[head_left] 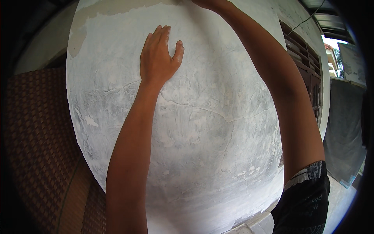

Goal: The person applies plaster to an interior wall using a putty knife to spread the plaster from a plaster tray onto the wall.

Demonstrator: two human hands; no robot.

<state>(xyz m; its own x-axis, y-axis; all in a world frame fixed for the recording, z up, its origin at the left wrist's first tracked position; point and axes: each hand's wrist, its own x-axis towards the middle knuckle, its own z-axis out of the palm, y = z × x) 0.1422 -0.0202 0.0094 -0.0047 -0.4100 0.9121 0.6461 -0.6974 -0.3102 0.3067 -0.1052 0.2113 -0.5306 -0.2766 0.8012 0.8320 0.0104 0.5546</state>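
Note:
My left hand (157,58) lies flat against a white, patchy plastered wall column (210,128), fingers together and thumb spread, holding nothing. White dust coats its fingertips. My right arm reaches up and across the wall; my right hand (208,4) is at the very top edge, mostly cut off, so what it holds is hidden. The plaster shows thin cracks and grey smears, with a bare beige patch (78,39) at the upper left.
A brown woven lattice panel (35,140) stands to the left of the column. To the right are a dark louvred window (307,78), a grey sheet (344,128) and a pale floor (339,202). My right sleeve (307,199) is black with a print.

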